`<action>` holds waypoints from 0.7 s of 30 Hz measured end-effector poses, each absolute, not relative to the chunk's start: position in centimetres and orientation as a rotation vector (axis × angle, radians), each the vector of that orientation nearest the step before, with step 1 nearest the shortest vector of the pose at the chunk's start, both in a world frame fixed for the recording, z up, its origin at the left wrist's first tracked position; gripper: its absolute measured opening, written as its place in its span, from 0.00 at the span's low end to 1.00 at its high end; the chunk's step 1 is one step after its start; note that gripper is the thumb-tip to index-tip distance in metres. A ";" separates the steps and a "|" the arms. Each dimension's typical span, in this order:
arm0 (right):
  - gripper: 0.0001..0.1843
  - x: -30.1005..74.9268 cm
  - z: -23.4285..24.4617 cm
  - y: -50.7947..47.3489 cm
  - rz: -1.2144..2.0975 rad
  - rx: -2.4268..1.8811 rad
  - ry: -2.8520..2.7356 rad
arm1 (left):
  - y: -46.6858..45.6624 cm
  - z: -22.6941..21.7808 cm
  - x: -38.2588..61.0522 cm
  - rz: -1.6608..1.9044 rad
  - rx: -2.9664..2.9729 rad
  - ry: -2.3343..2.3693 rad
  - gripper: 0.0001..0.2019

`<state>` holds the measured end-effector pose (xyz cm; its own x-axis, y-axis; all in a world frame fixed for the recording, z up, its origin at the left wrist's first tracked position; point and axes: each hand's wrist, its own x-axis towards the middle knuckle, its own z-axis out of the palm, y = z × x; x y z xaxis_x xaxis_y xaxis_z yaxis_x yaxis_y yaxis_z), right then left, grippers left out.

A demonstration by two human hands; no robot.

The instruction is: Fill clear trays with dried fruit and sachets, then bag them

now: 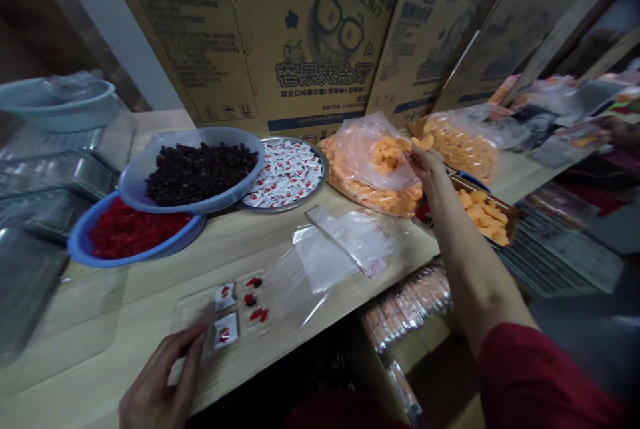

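Observation:
My left hand is at the table's front edge, thumb and forefinger closed at the near left corner of a clear plastic tray. In the tray lie two small white printed sachets and several red and dark pieces. My right hand reaches far forward, its fingers closed on an orange puffed snack piece. It is beside an opened plastic bag full of orange snack pieces. Blur hides exactly how many pieces it holds.
At the left stand a bowl of dark pieces, a blue bowl of red pieces and stacked clear trays. A metal plate of sachets, clear bags, a box of orange pieces and tall cartons surround the workspace.

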<state>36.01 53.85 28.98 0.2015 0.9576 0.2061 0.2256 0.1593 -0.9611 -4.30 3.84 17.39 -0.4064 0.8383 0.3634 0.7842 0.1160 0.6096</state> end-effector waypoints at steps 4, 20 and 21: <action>0.13 33.7 29.3 46.7 1.014 -1.088 -1.195 | 6.7 18.8 -1.8 1.307 1.401 2.170 0.15; 0.15 8.7 15.4 19.0 2.092 -0.660 -1.478 | 5.5 17.7 -3.0 1.636 0.534 1.599 0.22; 0.16 8.1 15.2 19.2 2.098 -0.655 -1.493 | 5.3 17.4 -3.5 1.680 0.551 1.662 0.21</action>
